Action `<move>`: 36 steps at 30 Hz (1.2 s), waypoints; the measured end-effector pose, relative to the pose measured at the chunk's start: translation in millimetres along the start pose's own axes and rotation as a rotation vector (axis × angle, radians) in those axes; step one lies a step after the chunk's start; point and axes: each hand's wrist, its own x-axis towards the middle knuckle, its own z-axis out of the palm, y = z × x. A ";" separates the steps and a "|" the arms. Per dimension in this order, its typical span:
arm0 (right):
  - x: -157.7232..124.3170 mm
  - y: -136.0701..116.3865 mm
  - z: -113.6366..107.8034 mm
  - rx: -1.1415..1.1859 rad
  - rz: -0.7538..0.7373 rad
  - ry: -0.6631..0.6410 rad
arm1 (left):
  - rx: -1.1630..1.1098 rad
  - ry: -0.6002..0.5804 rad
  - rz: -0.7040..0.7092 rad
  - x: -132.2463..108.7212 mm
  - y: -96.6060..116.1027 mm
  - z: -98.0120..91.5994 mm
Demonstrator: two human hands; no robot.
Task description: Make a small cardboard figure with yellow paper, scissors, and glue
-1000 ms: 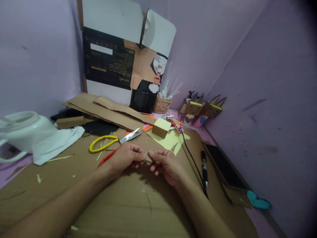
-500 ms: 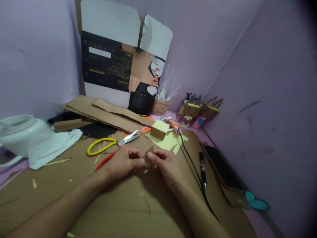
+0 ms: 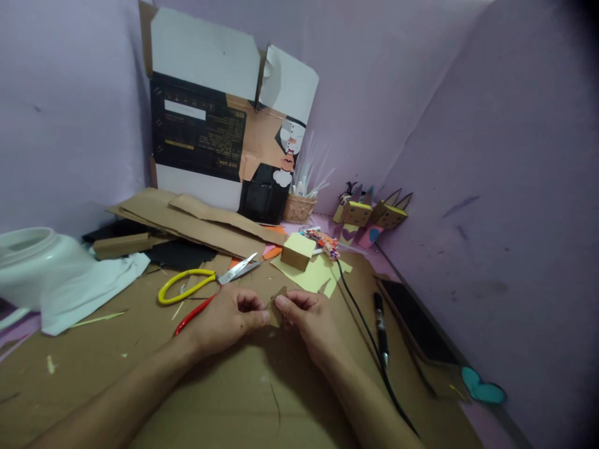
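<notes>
My left hand point(image 3: 229, 319) and my right hand point(image 3: 306, 319) meet over a big brown cardboard sheet point(image 3: 262, 399). Both pinch one small brown cardboard piece point(image 3: 277, 300) between thumbs and fingertips; its tip pokes up between them. Yellow-handled scissors point(image 3: 201, 280) lie just beyond my left hand, with a red-handled tool point(image 3: 191, 316) partly under that hand. A small yellow-topped cardboard cube point(image 3: 298, 251) rests on yellow paper scraps point(image 3: 314, 276) beyond my right hand.
A black cable point(image 3: 362, 324) and a black pen-like tool point(image 3: 380, 327) lie right of my right hand, then a dark phone point(image 3: 414, 321). A white jar point(image 3: 32, 265) and white paper point(image 3: 88, 287) are at left. A printed box point(image 3: 224, 125), a basket point(image 3: 297, 207) and paper figures point(image 3: 369, 218) line the back wall.
My hands have drawn closer together and the small cardboard piece now stands up between them, where a second ago only a thin strip showed. The camera has tilted slightly.
</notes>
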 end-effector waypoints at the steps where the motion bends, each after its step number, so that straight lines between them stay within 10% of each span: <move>1: -0.1 -0.2 0.0 -0.001 0.000 0.004 | 0.018 -0.002 0.000 0.2 0.1 -0.3; 36: -2.9 -2.2 4.1 0.399 0.255 0.068 | 0.314 0.083 0.206 0.3 -4.3 3.7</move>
